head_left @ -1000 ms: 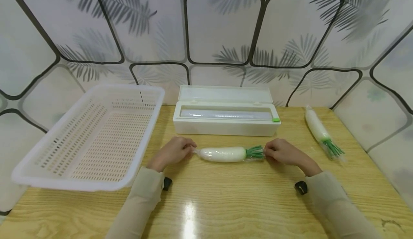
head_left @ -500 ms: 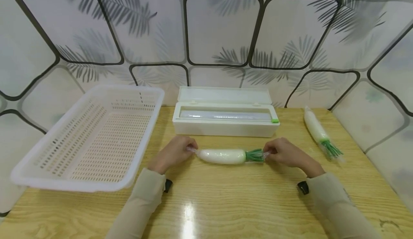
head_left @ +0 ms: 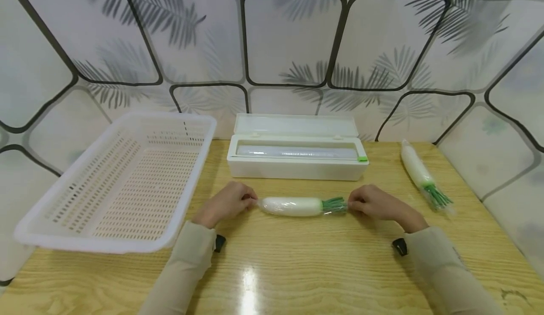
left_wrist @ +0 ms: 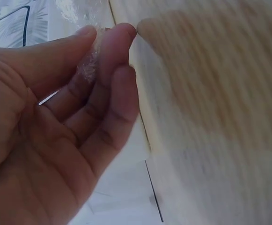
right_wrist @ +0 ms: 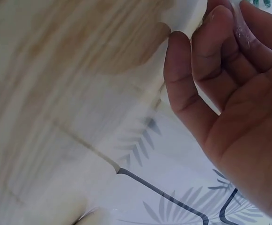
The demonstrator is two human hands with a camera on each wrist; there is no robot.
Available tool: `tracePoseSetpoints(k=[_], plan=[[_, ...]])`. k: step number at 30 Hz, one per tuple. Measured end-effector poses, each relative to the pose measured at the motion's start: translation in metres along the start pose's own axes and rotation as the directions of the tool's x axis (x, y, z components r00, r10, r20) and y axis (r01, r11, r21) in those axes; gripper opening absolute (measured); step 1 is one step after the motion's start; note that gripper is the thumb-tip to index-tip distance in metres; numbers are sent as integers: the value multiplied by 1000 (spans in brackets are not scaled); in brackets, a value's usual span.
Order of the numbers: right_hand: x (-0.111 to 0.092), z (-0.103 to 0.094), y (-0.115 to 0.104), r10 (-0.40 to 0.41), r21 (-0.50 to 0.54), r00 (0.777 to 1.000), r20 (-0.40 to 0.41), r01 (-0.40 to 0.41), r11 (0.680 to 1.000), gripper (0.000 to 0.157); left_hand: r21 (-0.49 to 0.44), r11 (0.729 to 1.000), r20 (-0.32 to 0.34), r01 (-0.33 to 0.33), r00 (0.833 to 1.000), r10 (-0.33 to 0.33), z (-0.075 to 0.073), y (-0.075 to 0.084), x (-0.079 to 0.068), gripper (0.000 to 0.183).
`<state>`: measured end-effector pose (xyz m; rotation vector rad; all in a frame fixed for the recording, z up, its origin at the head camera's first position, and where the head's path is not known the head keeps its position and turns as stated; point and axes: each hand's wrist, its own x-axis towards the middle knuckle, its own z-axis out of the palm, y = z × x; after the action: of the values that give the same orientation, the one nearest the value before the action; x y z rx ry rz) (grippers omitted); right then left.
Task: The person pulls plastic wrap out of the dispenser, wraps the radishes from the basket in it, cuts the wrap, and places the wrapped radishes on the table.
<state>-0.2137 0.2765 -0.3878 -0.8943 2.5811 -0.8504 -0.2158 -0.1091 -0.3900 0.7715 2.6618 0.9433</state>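
Observation:
A white radish (head_left: 293,206) with green stalks, wrapped in clear cling film, lies crosswise in front of me in the head view. At its left tip my left hand (head_left: 231,202) pinches the gathered film end; the left wrist view shows the crinkled film (left_wrist: 90,70) between thumb and fingers. My right hand (head_left: 374,202) pinches the film just beyond the green stalks. In the right wrist view a bit of film (right_wrist: 242,35) shows by the thumb and fingers of the right hand (right_wrist: 234,93).
Behind the radish stands a white cling film box (head_left: 297,169), lid raised, roll inside. A white perforated basket (head_left: 178,211) takes up the left side of the wooden table (head_left: 306,268). Another wrapped radish (head_left: 418,168) lies at the right. A patterned backdrop (head_left: 293,41) rises behind.
The radish has rolled slightly between my hands, and the film at both ends looks twisted tighter. Both hands have shifted only a little, their fingers changing position on the film ends.

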Motion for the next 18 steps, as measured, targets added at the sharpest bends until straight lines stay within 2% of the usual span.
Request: tracePoseSetpoints(k=[2,7,12,15,18], plan=[[1,1,0,10,13,1000,13,-10,1000,22,2,1000,20,13,1000,-13,0,-1,0,13],[1,2,-2,31,26,999,35,-32,999,22,67,998,9,5,1000,-6,1,-1,-1,13],[0,-2,-3,34,0,998,54,-35,999,18,73,997,7,29,1000,-29,1,1,-3,14],[-2,-5,-5,31,-39,999,27,-30,999,13,72,996,-11,47,999,-47,-1,4,-5,16],[-1,-7,-10,14,-71,999,-38,-17,997,14,89,994,-52,58,997,-54,-3,7,-7,17]])
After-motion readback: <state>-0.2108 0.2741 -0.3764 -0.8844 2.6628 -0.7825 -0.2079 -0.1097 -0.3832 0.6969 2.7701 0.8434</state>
